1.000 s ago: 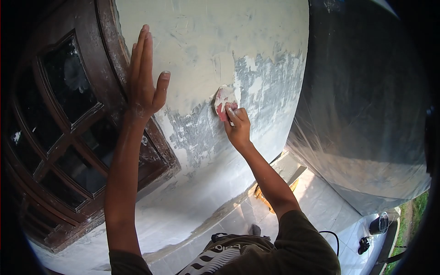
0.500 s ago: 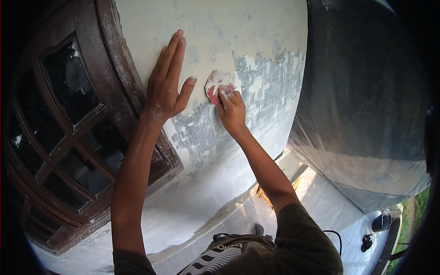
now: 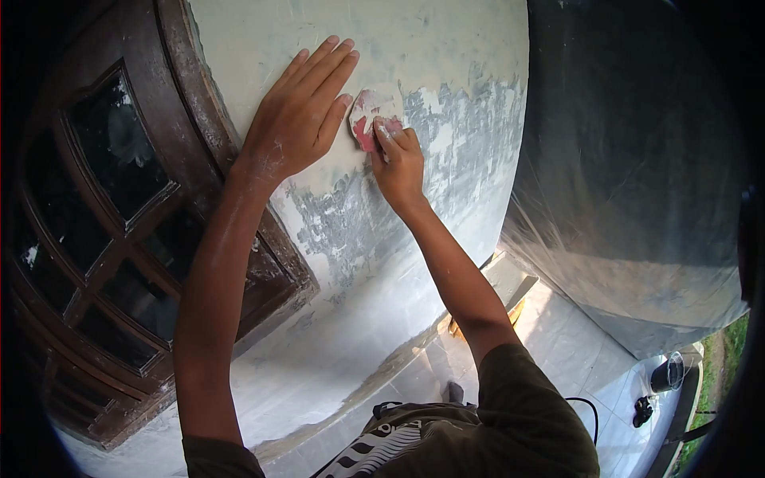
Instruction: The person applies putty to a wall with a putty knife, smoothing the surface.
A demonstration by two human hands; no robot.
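Observation:
Fingers stretched out and close together, my left hand [image 3: 296,115] lies flat against the wall [image 3: 430,36], beside the dark wooden window frame. Just to its right, my right hand [image 3: 401,171] grips a red putty scraper [image 3: 363,134] by its lower edge. White filler smears the scraper's face, and its flat blade sits against the wall. Around and below it, the pale coat gives way to a patchy grey and white band [image 3: 466,119]. The right hand's palm side and some of its fingertips are hidden.
The window [image 3: 119,143] with dark panes fills the left side. A hanging sheet [image 3: 629,199], partly see-through, covers the right. Below are the tiled floor [image 3: 574,319], a dark bucket [image 3: 668,373] and a small black object [image 3: 642,411].
My right hand and the scraper have moved up the wall and slightly left. My left hand has shifted up, tilting to the right, with its thumb nearer the fingers.

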